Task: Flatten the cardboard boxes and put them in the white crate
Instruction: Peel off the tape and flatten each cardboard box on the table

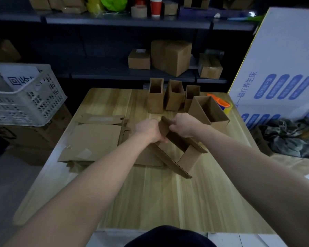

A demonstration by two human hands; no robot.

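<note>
Well, counter: pale wood grain, carrying the brown boxes.
White carton: right of the counter, blue print "磁疗养生床".
White crate: left of the counter — its card's characters partly hidden.
Half-collapsed box: plain brown, skewed, mid-counter, overlapping the flattened boxes.
Hands: left hand and right hand both grip its far flap.

Left hand and right hand seemingly hold one box.

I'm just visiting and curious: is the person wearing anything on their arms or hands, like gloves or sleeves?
No. Both forearms are bare, with no sleeves in view. The left hand and right hand show no gloves, watch or rings. A dark garment shows at the bottom.
</note>
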